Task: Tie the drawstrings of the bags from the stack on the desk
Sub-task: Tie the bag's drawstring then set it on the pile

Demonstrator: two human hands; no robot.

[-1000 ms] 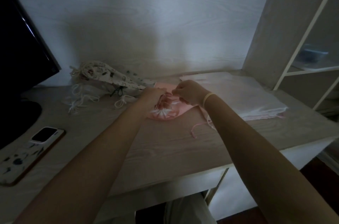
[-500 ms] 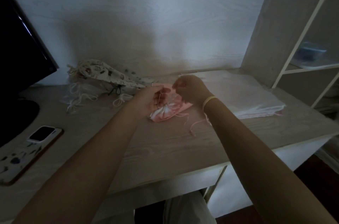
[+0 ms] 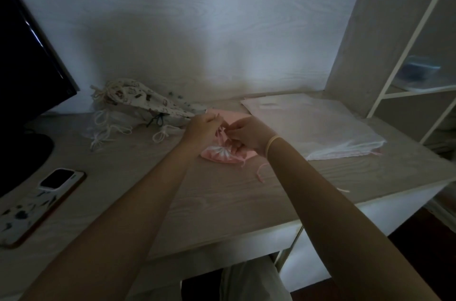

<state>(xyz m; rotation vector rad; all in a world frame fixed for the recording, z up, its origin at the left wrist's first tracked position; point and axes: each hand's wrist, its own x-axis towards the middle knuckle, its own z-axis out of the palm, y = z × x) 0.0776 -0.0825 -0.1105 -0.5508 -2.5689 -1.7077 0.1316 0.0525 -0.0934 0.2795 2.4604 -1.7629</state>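
Observation:
A small pink drawstring bag [image 3: 219,153] lies gathered on the wooden desk [image 3: 222,192] in the middle. My left hand [image 3: 203,128] and my right hand [image 3: 250,134] are close together just above its puckered mouth, each pinching a thin pink drawstring. A loose end of the pink string [image 3: 260,172] trails on the desk to the right of the bag. A flat stack of pale bags [image 3: 308,123] lies to the right. A heap of patterned bags [image 3: 138,105] with white cords sits at the back left.
A dark monitor [image 3: 27,66] stands at the left, with a phone [image 3: 39,202] in a patterned case lying in front of it. A white shelf frame [image 3: 417,58] rises at the right. The desk's front edge is near my legs.
My hands lifted slightly apart with the drawstrings, then came back together over the bag's mouth. The bag's opening looks more gathered than a second ago.

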